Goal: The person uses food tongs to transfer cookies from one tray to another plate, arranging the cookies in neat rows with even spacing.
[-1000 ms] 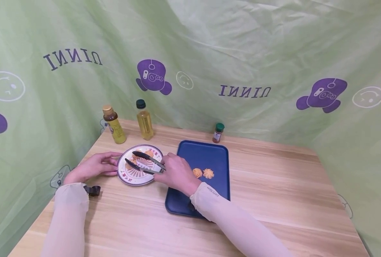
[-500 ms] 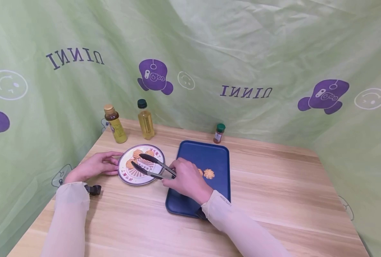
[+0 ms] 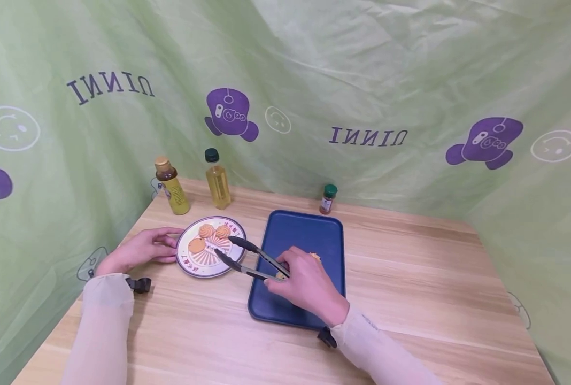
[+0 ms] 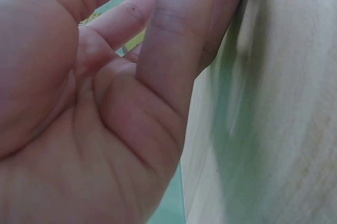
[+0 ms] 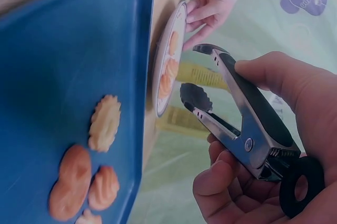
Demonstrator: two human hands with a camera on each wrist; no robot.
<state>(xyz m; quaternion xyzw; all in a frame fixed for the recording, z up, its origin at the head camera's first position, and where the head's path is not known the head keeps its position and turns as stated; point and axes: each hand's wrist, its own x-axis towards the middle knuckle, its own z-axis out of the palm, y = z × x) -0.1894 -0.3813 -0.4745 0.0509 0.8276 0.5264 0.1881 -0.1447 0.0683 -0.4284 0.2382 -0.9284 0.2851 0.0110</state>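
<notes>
My left hand [image 3: 138,250] lies at the left rim of a round patterned plate [image 3: 208,274], its fingers loosely bent and touching the edge. Three cookies [image 3: 197,246] sit on the plate's far and left part. My right hand [image 3: 309,280] holds metal tongs [image 3: 261,274] with black tips. The tips stand apart over the plate's right side, nothing between them. Beneath my right hand is a blue tray [image 3: 305,232]. Several cookies, including a ridged pale one [image 5: 105,124] and a long smooth one [image 5: 70,182], lie in it; the right hand hides most of them in the head view.
Behind the plate stand a yellow-labelled bottle [image 3: 174,192] and an oil bottle [image 3: 218,184]. A small green-capped jar [image 3: 328,199] stands behind the tray. A green printed curtain [image 3: 285,64] rises behind the wooden table [image 3: 410,283].
My right hand has drawn the tongs rightward, away from the plate's cookies and over the tray. The left hand has stayed at the plate's rim.
</notes>
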